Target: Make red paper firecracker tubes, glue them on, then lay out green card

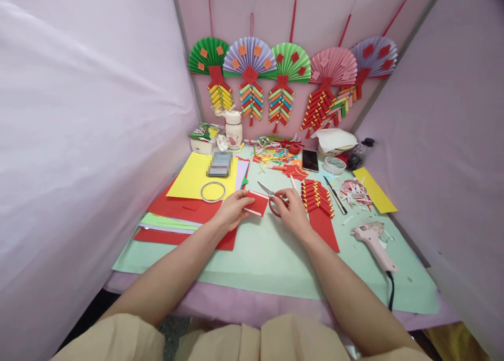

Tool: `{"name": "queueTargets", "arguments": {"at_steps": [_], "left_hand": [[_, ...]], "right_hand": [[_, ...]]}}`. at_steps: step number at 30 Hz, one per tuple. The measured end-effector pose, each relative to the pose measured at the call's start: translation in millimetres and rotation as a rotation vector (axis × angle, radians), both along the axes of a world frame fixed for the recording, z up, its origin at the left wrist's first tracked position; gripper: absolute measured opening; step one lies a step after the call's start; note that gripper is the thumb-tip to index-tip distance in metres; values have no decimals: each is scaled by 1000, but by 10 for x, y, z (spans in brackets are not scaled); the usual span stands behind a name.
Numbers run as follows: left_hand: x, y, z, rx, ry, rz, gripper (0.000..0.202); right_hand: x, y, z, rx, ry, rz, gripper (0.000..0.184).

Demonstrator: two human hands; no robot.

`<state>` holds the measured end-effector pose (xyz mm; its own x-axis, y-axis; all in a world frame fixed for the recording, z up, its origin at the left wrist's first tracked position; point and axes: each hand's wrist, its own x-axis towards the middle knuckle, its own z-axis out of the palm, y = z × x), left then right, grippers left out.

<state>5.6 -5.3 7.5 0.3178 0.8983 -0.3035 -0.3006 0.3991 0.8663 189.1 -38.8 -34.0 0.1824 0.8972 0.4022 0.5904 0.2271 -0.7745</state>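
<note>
My left hand pinches a small red paper piece just above the pale green mat. My right hand has its fingers closed in the red handles of a pair of scissors, whose blades point left and away toward the paper's far edge. A red paper firecracker string with yellow bands lies just right of my right hand.
A stack of coloured paper sheets with a tape ring lies at left. A pink glue gun rests at right. A phone, paper scraps and a white jar stand farther back. Paper fans hang on the wall.
</note>
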Motion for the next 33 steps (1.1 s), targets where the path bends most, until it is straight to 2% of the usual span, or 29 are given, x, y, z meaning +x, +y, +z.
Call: {"name": "queueTargets", "arguments": {"at_steps": [3, 5, 11, 14, 17, 21, 26, 33], "left_hand": [[-1, -13, -20, 34, 14, -41, 18], [0, -28, -30, 50, 27, -93, 21], [7, -33, -31, 85, 98, -82, 20], [2, -19, -38, 89, 118, -87, 22], [-7, -21, -59, 117, 183, -132, 23], [-20, -40, -108, 195, 342, -269, 22], [-36, -52, -136, 240, 411, -378, 24], [-45, -53, -85, 146, 323, -442, 22]], "right_hand": [[-78, -28, 2, -124, 308, 172, 26], [-105, -36, -8, -172, 421, 234, 25], [-82, -18, -52, -203, 513, 224, 21], [-84, -39, -26, -145, 453, 191, 22], [-107, -95, 56, 19, 255, 160, 20], [-137, -154, 137, 172, 18, 252, 10], [-135, -144, 90, 188, -75, 317, 13], [-115, -124, 67, 177, -107, 354, 10]]}}
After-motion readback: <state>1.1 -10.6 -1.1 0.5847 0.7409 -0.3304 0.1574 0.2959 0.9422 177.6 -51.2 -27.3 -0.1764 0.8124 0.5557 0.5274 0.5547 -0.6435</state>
